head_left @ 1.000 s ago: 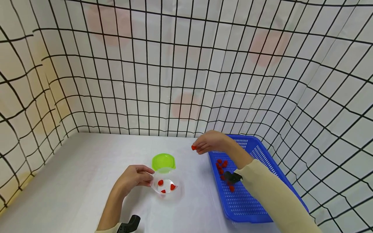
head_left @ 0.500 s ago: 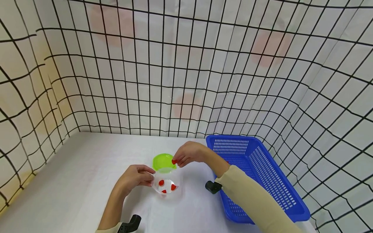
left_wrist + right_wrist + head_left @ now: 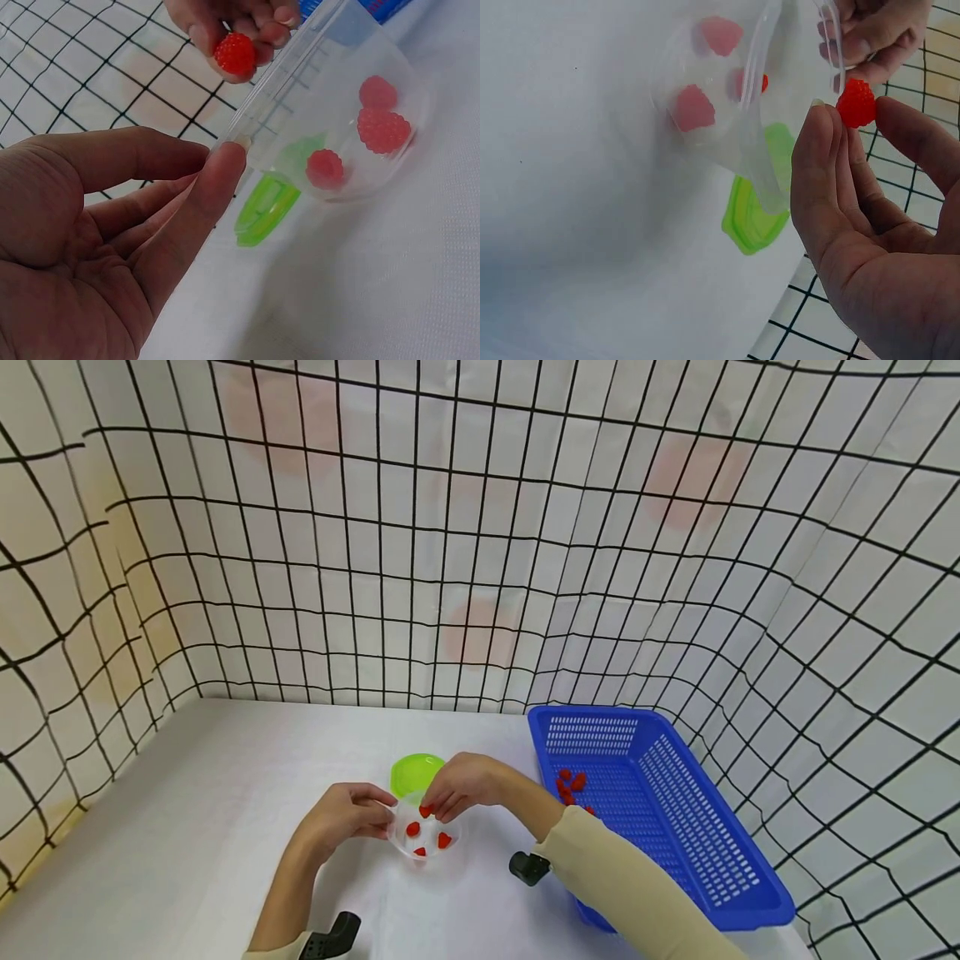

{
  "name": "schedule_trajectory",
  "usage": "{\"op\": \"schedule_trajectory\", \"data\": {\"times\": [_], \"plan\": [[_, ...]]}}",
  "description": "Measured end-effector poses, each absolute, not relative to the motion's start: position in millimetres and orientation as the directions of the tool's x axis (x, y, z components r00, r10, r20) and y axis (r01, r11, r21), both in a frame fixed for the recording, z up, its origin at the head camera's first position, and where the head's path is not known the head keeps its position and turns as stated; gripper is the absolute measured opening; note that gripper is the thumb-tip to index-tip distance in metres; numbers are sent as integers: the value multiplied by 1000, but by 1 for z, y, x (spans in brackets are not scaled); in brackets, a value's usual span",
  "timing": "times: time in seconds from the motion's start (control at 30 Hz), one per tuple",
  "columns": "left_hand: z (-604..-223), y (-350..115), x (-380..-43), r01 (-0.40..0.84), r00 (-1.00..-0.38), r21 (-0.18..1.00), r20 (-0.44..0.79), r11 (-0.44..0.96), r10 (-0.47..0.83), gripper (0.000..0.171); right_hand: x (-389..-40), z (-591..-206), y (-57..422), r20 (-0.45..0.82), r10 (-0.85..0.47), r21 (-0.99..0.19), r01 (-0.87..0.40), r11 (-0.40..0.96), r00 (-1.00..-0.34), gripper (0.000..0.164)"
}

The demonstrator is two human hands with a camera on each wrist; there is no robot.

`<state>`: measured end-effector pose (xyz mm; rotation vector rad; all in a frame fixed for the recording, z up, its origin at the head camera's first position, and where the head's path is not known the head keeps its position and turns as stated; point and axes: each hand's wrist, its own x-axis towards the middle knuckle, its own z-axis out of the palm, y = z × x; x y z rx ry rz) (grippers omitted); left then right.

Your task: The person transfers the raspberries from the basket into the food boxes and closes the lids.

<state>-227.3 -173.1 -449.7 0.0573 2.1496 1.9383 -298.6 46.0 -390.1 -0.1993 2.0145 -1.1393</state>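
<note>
My left hand point(image 3: 341, 817) pinches the rim of a clear plastic bowl point(image 3: 429, 842) between thumb and fingers. The bowl stands on the white tabletop, with three raspberries lying in it; one raspberry point(image 3: 384, 131) shows through the wall in the left wrist view. Over the bowl's far side, my right hand point(image 3: 468, 783) holds another raspberry point(image 3: 856, 105) between thumb and fingertips. From the right wrist view, that berry is above the rim and apart from the bowl's bottom. Just behind the bowl lies a bright green lid point(image 3: 414, 774), partly covered by the right hand in the head view.
At the right stands a blue perforated basket point(image 3: 690, 810), with several raspberries point(image 3: 576, 782) along its left side, partly hidden by the right sleeve. Black wire grid point(image 3: 480, 535) with white sheeting behind it encloses the table's back and sides. White tabletop point(image 3: 225, 793) extends to the left.
My right hand has carried its raspberry from the basket's edge leftward and down to the bowl. The left hand has stayed on the bowl's rim, and the bowl has not moved.
</note>
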Motion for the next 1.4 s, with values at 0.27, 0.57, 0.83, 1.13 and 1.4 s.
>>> {"op": "schedule_trajectory", "data": {"times": [0.27,0.57,0.83,1.13,1.4], "plan": [[-451,-174,-228,-136,-969,984,-157,118,190,29,-291,-396,41,-558,-514,-787,220,576,-651,16],[-451,-173,-229,-138,-969,983,-159,117,191,29,-286,-394,43,-539,-509,-782,175,598,-671,15],[-451,-174,-228,-137,-970,983,-159,125,186,29,-288,-394,47,-537,-500,-783,180,596,-679,14],[-451,-173,-227,-147,-970,980,-170,137,173,29,-289,-396,48,-533,-512,-786,170,595,-674,14],[-450,-172,-227,-142,-970,982,-164,127,181,29,-290,-395,50,-546,-508,-785,195,588,-666,17]]}}
